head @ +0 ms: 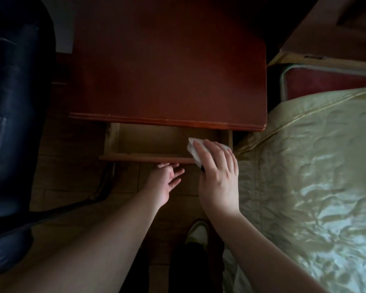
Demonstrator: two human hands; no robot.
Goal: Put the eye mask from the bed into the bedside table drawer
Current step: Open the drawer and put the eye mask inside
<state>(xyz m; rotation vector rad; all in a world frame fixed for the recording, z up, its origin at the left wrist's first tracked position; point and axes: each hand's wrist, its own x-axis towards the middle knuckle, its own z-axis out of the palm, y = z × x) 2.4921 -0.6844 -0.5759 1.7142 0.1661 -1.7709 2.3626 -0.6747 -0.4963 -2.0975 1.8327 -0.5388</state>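
Observation:
The reddish-brown bedside table [167,66] stands in the middle of the head view, its drawer [154,140] pulled open toward me with a bare pale bottom. My right hand [218,178] grips a white eye mask [191,150] over the drawer's right front corner; most of the mask is hidden under my fingers. My left hand [166,180] hangs just below the drawer's front edge, fingers spread, fingertips close to the wood, holding nothing.
The bed with a shiny pale-green quilted cover [309,178] fills the right side. A dark blue rounded chair or seat [15,115] stands at the left. My shoe [197,232] rests on the wooden floor below the drawer.

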